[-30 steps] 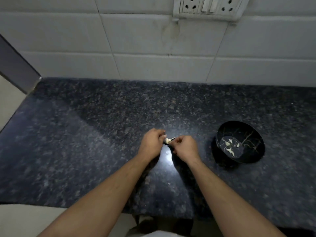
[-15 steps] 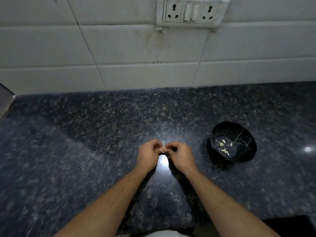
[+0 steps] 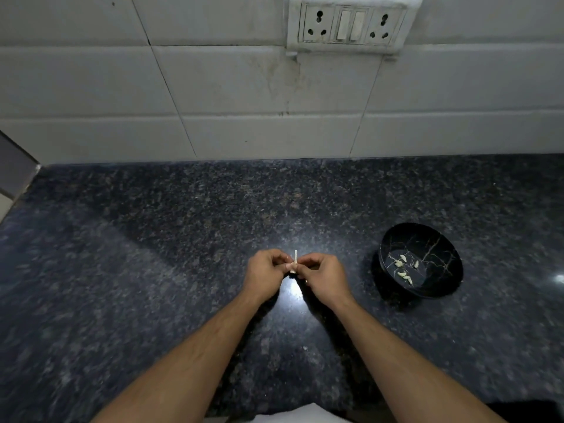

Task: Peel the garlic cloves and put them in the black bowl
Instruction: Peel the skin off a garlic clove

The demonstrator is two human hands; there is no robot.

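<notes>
A small pale garlic clove (image 3: pixel 294 265) with a thin stem pointing up is pinched between my left hand (image 3: pixel 266 277) and my right hand (image 3: pixel 323 277), a little above the dark granite counter (image 3: pixel 152 270). Both hands have their fingers curled round it, and most of the clove is hidden by the fingertips. The black bowl (image 3: pixel 439 288) with gold veins stands on the counter to the right of my right hand. Several peeled cloves (image 3: pixel 405 270) lie in its bottom.
A white tiled wall (image 3: pixel 213 87) rises behind the counter, with a switch and socket plate (image 3: pixel 351 24) at the top. The counter's left end meets a grey edge (image 3: pixel 15 172). A bright light spot (image 3: pixel 294 290) reflects under my hands.
The clove has turned from lying sideways to stem upright between my fingers. My hands stay together over the counter. The view has tilted up, showing more wall.
</notes>
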